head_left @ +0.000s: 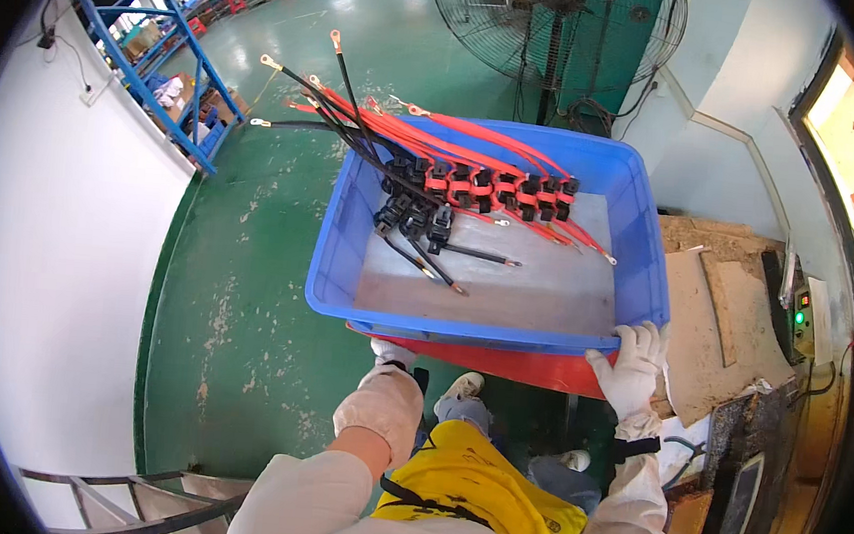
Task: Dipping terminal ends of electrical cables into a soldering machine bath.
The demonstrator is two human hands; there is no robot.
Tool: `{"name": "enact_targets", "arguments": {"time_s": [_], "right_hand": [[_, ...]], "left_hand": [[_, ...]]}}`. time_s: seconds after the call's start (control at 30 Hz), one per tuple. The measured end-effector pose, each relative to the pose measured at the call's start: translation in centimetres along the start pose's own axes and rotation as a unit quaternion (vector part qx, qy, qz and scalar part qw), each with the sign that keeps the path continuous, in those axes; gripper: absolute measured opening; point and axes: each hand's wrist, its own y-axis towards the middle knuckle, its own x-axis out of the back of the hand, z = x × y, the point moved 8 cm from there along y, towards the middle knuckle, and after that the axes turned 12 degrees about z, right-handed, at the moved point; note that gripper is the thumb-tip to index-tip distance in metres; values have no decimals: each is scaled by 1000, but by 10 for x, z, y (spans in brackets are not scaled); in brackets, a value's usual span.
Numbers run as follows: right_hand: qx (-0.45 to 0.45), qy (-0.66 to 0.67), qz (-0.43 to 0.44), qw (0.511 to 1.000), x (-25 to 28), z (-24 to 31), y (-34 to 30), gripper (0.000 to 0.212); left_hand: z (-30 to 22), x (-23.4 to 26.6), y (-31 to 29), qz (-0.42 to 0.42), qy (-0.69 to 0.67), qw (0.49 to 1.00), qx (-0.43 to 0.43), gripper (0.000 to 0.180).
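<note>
A large blue plastic bin (487, 332) stands before me on a red surface (529, 368). Inside lie red cables (436, 147) and black cables (473, 255) with metal ring lugs and black clip-like fittings; several ends stick out over the far left rim. My right hand (632, 372), in a white glove, rests against the bin's near right corner, thumb apart and fingers stretched out. Below the near rim, toward the left, is my left hand (392, 353), also gloved. Its fingers are hidden beneath the bin, so their grip does not show.
A large standing fan (555, 36) is behind the bin. Cardboard (734, 321) covers a bench at right, near a control box (802, 322) with a lit green button. Blue shelving (153, 55) stands far left; a metal railing (142, 516) is at lower left.
</note>
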Motion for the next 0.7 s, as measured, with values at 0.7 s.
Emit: {"name": "enact_targets", "arguments": {"time_s": [0.7], "right_hand": [[9, 84, 24, 996, 33, 49, -81, 56]], "left_hand": [[-96, 60, -178, 578, -475, 643, 167, 36]]}}
